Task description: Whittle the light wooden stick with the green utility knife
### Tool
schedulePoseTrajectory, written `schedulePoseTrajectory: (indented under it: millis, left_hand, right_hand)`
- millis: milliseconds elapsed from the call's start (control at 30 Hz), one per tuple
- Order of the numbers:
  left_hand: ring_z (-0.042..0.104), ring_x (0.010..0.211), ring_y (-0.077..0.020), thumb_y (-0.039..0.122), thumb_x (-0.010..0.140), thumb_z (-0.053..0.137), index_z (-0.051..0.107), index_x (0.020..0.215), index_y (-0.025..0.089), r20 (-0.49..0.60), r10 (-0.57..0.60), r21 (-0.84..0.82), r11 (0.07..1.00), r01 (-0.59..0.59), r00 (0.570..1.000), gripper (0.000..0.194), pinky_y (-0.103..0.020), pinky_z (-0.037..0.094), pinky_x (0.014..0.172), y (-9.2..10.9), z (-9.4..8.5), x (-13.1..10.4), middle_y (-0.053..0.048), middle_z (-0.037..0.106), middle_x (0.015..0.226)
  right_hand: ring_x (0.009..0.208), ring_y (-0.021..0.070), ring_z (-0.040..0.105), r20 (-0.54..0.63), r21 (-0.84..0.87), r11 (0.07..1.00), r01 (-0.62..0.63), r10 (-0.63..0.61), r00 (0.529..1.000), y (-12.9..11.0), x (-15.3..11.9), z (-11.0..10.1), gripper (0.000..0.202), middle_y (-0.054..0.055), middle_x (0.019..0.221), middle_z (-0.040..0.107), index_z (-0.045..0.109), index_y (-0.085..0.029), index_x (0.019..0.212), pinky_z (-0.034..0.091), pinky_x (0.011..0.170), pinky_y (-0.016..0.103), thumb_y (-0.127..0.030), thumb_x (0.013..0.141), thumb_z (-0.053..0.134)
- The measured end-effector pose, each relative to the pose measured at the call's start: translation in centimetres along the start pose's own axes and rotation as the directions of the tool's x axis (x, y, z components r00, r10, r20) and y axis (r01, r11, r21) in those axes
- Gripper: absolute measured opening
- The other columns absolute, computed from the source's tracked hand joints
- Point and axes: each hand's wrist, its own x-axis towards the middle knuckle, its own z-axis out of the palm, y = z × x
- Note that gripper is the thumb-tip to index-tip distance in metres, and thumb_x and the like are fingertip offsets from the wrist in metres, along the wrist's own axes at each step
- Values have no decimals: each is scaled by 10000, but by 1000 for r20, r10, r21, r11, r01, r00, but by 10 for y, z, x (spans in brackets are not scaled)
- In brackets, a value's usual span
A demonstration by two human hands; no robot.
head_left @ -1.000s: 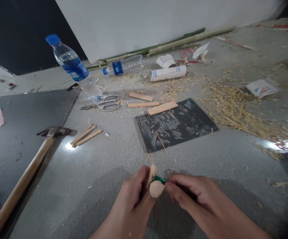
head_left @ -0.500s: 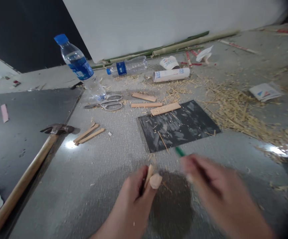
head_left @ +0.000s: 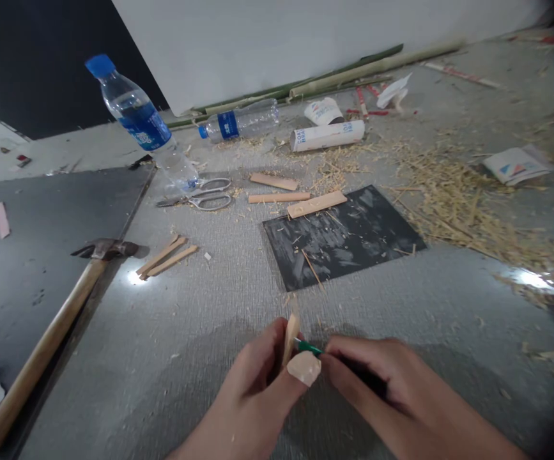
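Observation:
My left hand (head_left: 262, 383), at the lower middle, is closed around a pale wooden piece (head_left: 291, 335) whose end sticks up past the fingers. A light wrapping (head_left: 304, 368) covers that hand's thumb tip. My right hand (head_left: 377, 383) grips a small green-handled tool (head_left: 308, 348), its tip touching or very near the wooden piece; most of the handle is hidden in the fingers. Beyond the hands lies a scuffed black board (head_left: 344, 246), with a flat wood strip (head_left: 317, 204) across its back left edge.
On the left are a hammer (head_left: 61, 326) and thin wood sticks (head_left: 171, 259). Scissors (head_left: 204, 195) lie by an upright bottle (head_left: 137, 121). Farther back are a lying bottle (head_left: 243, 121), a paper tube (head_left: 327, 136) and bamboo poles (head_left: 344, 76). Shavings (head_left: 468, 204) spread at the right.
My right hand has moved left and down, bringing the green tool to the wooden piece. My left hand still holds the piece. The view has shifted slightly.

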Motion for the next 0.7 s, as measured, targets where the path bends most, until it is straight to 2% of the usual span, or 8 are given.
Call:
schedulePoseTrajectory:
  millis: [100, 200, 367, 500, 567, 633, 700]
  left_hand:
    - [288, 563, -91, 594, 908, 642, 570, 901, 197, 47, 39, 24, 999, -40, 998, 403, -228, 268, 508, -3, -2, 0, 61, 366, 672]
    - [304, 606, -100, 567, 962, 582, 529, 867, 198, 60, 71, 124, 989, -78, 996, 384, -233, 277, 525, -4, -4, 0, 47, 369, 706]
    - [293, 632, -114, 538, 973, 583, 533, 881, 193, 42, 131, 259, 956, -138, 990, 361, -257, 274, 547, -5, -6, 2, 43, 368, 712]
    - [265, 645, -119, 526, 993, 556, 504, 849, 200, 8, 145, 300, 944, -140, 989, 360, -262, 251, 553, -8, -6, 3, 49, 317, 712]
    - [262, 652, -120, 530, 1004, 528, 473, 821, 202, 7, 145, 334, 932, -139, 989, 379, -262, 246, 554, -7, -5, 2, 48, 319, 712]
    - [258, 641, -117, 557, 1004, 504, 441, 788, 204, 43, 115, 348, 929, -123, 992, 419, -263, 234, 542, -6, -2, 1, 49, 321, 700]
    - [254, 617, -109, 595, 976, 528, 435, 776, 206, 81, 68, 286, 954, -89, 994, 448, -255, 218, 522, -3, 0, 1, 54, 312, 690]
  right_hand:
    - [673, 161, 558, 5, 7, 1000, -19, 19, 1000, 1, 1, 0, 375, -1, 724, 654, 629, -232, 796, 398, 592, 276, -436, 1051, 444]
    - [670, 159, 532, 19, 33, 999, -42, 41, 999, 0, 3, -2, 395, -3, 704, 617, 611, -229, 772, 381, 584, 276, -467, 1043, 450]
    - [611, 148, 465, -9, 5, 997, -73, 73, 997, -2, 3, -2, 447, -16, 643, 539, 513, -229, 704, 337, 550, 283, -507, 1041, 418]
    - [608, 153, 476, -25, -28, 998, -53, 52, 998, 2, 2, 1, 438, -12, 662, 556, 547, -237, 740, 333, 543, 289, -498, 1056, 393]
    - [583, 150, 463, -130, -40, 998, -48, 43, 991, 6, 2, -2, 441, -23, 626, 508, 535, -239, 733, 323, 531, 288, -506, 1054, 392]
    - [540, 139, 398, -284, -41, 997, -61, 47, 958, 9, 4, -8, 463, -45, 583, 391, 461, -240, 686, 290, 497, 280, -530, 1042, 402]
    - [512, 130, 329, -371, -14, 998, -64, 54, 927, 9, 4, -12, 487, -58, 579, 304, 403, -243, 659, 258, 462, 270, -559, 1030, 404]
